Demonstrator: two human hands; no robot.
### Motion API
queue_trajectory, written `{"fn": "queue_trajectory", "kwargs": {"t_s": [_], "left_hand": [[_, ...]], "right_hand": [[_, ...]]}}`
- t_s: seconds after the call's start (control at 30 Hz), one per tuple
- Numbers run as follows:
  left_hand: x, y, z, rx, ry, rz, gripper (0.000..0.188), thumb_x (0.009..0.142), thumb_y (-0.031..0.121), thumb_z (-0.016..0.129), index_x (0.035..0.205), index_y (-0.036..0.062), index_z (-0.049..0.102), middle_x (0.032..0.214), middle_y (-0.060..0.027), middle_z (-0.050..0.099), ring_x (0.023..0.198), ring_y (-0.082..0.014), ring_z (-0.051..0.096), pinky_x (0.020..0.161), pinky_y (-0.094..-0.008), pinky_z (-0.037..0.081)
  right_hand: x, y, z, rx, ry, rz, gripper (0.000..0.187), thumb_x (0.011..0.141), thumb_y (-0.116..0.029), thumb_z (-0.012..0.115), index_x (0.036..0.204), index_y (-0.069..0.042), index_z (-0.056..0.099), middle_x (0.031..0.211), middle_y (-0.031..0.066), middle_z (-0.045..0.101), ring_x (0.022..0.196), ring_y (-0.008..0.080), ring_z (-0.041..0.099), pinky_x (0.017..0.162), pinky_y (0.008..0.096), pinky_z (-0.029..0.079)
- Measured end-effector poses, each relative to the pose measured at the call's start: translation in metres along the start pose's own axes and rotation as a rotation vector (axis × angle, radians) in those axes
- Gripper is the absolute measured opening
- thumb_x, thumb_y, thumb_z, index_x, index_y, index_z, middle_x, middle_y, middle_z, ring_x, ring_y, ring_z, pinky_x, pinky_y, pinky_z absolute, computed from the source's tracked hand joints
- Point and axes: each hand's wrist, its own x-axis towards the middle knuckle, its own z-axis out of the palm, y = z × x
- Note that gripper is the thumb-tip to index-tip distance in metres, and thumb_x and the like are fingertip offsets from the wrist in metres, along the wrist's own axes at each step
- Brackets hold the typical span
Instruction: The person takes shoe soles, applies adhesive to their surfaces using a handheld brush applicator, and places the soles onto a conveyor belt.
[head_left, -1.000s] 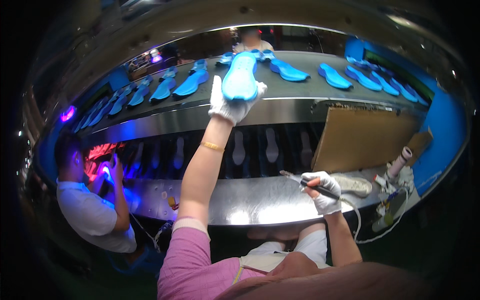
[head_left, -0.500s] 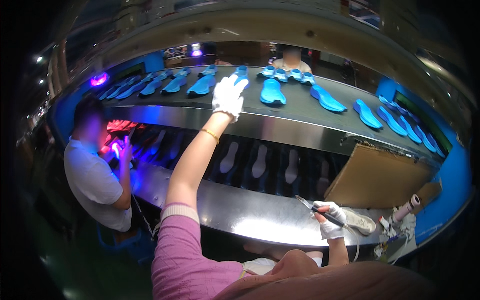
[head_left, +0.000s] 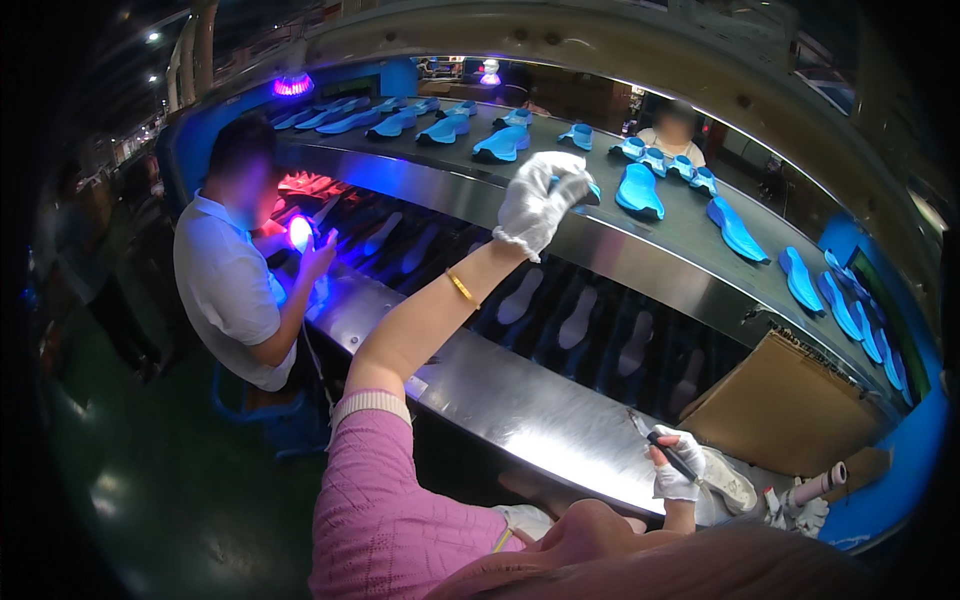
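Observation:
My left hand (head_left: 543, 203), in a white glove, is raised at the near edge of the upper conveyor belt. Its fingers are closed on a blue shoe sole (head_left: 594, 192), most of which the glove hides. Low on the right, my right hand (head_left: 680, 465) wears a white glove with bare fingertips. It grips a black-handled pen-like tool (head_left: 672, 458) whose thin tip points to the upper left. Beside that hand a whitish shoe (head_left: 730, 482) lies on the metal bench.
Several blue soles line the dark conveyor belt (head_left: 600, 215). Below runs a lower level of dark soles behind the metal bench (head_left: 540, 430). Cardboard (head_left: 790, 405) leans at right, near a pinkish roll (head_left: 820, 483). A co-worker (head_left: 235, 260) sits left under purple light; another person stands beyond the belt.
My left hand has drawn back from the belt toward me with the blue sole. My view has turned, so the scene sits differently. The right hand still holds the tool.

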Motion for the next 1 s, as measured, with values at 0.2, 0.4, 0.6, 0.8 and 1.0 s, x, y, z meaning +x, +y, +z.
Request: {"fn": "queue_trajectory", "kwargs": {"t_s": [0.2,0.4,0.6,0.8,1.0], "left_hand": [[-0.021,0.077,-0.010,-0.594,-0.006,-0.151,0.041,0.098,0.027,0.033,0.082,-0.0017,0.058,0.090,-0.0189,0.061,0.074,-0.0241,0.057,0.071,-0.0320,0.046],[-0.158,0.027,0.013,-1.215,-0.318,-1.145,0.065,0.096,0.045,0.029,0.051,0.0042,0.050,0.101,-0.0249,0.062,0.089,-0.0334,0.059,0.082,-0.0381,0.045],[-0.261,0.053,0.024,-1.284,-0.182,-1.597,0.081,0.084,0.068,0.033,0.136,0.0051,0.033,0.137,-0.0266,0.033,0.125,-0.0434,0.036,0.101,-0.0578,0.033],[-0.273,0.052,0.068,-1.138,0.027,-1.550,0.078,0.084,0.071,0.027,0.127,0.0094,0.044,0.117,-0.0167,0.055,0.103,-0.0311,0.057,0.090,-0.0453,0.048],[-0.292,0.047,0.093,-0.826,0.059,-1.448,0.075,0.085,0.069,0.029,0.128,0.0088,0.044,0.121,-0.0119,0.053,0.108,-0.0249,0.053,0.096,-0.0387,0.042]], "right_hand": [[-0.005,0.004,0.002,-0.037,0.080,-0.041,0.019,0.075,0.007,0.066,0.091,0.000,0.057,0.094,0.0116,0.063,0.073,0.0133,0.062,0.069,0.0251,0.051],[-0.020,-0.021,0.026,-0.066,0.112,0.070,0.014,0.076,0.004,0.067,0.087,-0.002,0.059,0.084,0.0077,0.065,0.071,0.0107,0.062,0.066,0.0226,0.050],[-0.030,-0.029,0.015,0.029,0.182,0.235,0.012,0.079,0.000,0.065,0.085,-0.004,0.056,0.076,0.0057,0.062,0.068,0.0106,0.060,0.062,0.0228,0.049],[-0.004,-0.042,0.045,0.008,0.145,0.144,0.009,0.078,-0.001,0.065,0.082,-0.002,0.056,0.073,0.0038,0.061,0.064,0.0090,0.058,0.060,0.0220,0.048],[-0.008,-0.022,0.056,-0.281,0.274,-0.150,0.015,0.074,0.002,0.066,0.085,-0.004,0.060,0.081,0.0069,0.058,0.074,0.0158,0.059,0.066,0.0257,0.049]]}}
